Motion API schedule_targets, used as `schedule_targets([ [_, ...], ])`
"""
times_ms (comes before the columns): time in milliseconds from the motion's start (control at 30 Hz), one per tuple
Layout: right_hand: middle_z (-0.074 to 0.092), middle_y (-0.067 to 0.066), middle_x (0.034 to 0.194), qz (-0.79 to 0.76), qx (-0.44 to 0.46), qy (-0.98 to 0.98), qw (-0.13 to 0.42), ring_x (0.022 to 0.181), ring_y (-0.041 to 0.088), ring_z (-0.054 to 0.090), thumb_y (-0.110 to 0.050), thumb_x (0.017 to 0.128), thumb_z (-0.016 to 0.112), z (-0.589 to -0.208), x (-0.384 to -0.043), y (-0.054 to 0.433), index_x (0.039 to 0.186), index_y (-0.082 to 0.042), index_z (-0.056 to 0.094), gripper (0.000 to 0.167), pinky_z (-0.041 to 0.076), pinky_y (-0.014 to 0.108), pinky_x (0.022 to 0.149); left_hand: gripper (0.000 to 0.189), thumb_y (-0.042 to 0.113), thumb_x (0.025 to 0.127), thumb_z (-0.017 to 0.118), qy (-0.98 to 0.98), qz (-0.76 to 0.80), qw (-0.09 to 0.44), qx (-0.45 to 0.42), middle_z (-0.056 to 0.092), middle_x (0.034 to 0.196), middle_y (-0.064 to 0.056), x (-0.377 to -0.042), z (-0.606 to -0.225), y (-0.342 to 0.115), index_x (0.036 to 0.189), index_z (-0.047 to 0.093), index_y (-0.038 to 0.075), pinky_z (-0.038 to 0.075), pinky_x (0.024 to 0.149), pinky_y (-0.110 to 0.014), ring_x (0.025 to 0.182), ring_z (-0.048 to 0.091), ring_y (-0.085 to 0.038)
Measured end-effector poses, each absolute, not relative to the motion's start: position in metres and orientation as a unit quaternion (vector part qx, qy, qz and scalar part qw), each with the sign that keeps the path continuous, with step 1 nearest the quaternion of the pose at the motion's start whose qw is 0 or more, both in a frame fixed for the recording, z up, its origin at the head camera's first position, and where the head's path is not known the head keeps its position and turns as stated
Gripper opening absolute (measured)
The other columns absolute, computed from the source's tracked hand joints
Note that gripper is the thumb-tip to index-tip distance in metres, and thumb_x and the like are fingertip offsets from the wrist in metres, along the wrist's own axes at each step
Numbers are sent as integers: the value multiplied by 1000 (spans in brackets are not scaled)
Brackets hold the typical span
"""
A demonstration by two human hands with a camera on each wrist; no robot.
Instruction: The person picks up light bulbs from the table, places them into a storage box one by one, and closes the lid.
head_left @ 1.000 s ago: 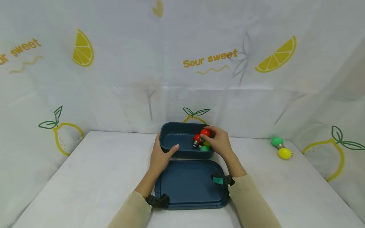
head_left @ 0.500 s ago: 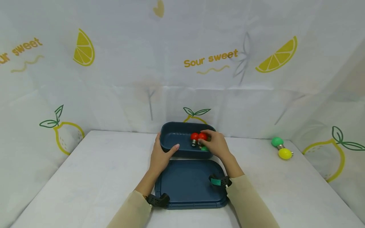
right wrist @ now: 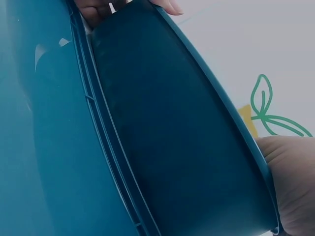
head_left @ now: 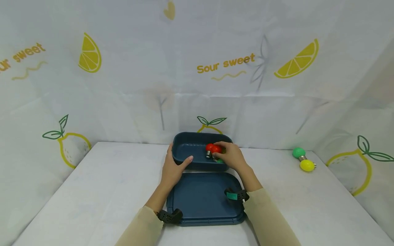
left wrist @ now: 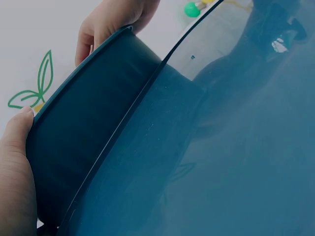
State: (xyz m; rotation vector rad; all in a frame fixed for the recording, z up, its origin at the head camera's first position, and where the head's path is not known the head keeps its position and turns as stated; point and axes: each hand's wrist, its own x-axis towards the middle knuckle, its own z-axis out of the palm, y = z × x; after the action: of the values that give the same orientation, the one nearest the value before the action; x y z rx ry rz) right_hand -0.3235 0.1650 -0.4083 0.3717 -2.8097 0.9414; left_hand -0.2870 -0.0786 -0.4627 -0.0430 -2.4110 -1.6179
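Note:
A dark blue rectangular box (head_left: 189,152) stands at the back of the table. My left hand (head_left: 172,171) grips its left end, the thumb over the front rim. Inside the box's right part, my right hand (head_left: 233,158) pinches a red light bulb (head_left: 216,149). A second red bulb (head_left: 209,147) leans against it, its metal base pointing forward. Green shows from another bulb (head_left: 220,160) below the right fingers, which partly hide it. Both wrist views show the box's outer front wall (left wrist: 93,128), which hides the bulbs there.
A dark blue lid (head_left: 206,198) lies flat in front of the box, under both wrists. Far right on the white table (head_left: 123,184) lie a green bulb (head_left: 298,152) and a yellow bulb (head_left: 307,165). A printed white cloth (head_left: 138,112) hangs right behind the box.
My right hand has moved slightly left and lower into the box with its red bulb. The other red bulb has shifted left and turned. My left hand has stayed on the box.

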Motion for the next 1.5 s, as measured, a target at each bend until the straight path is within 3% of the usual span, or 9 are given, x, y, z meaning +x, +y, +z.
schedule_targets([
  [467, 67, 17, 134, 328, 152, -929, 84, 120, 36, 64, -29, 94, 73, -401, -320, 170, 134, -6, 64, 47, 52, 55, 102, 108, 59, 85, 74, -823, -553, 127, -20, 24, 169, -8, -288, -464, -79, 164, 13, 17, 26, 123, -60, 155, 26, -31],
  [800, 67, 21, 132, 367, 126, -904, 180, 123, 40, 62, -31, 96, 69, -379, -309, 193, 129, -4, 67, 42, 49, 59, 104, 108, 61, 85, 73, -829, -546, 120, -20, 21, 170, -8, -290, -463, -76, 164, 12, 20, 25, 123, -59, 156, 24, -31],
  [1067, 68, 23, 128, 352, 107, -886, 282, 119, 41, 64, -23, 96, 71, -371, -301, 236, 125, 0, 69, 37, 51, 58, 101, 109, 62, 85, 72, -829, -547, 118, -12, 21, 169, -8, -287, -465, -85, 164, 11, 19, 25, 123, -60, 156, 24, -31],
  [1500, 62, 30, 133, 278, 22, -908, 314, 121, 51, 57, -24, 95, 72, -387, -273, 344, 128, 4, 65, 44, 47, 67, 95, 108, 60, 86, 71, -827, -550, 109, -23, 21, 169, -8, -288, -464, -81, 164, 10, 18, 25, 122, -61, 155, 27, -31],
])
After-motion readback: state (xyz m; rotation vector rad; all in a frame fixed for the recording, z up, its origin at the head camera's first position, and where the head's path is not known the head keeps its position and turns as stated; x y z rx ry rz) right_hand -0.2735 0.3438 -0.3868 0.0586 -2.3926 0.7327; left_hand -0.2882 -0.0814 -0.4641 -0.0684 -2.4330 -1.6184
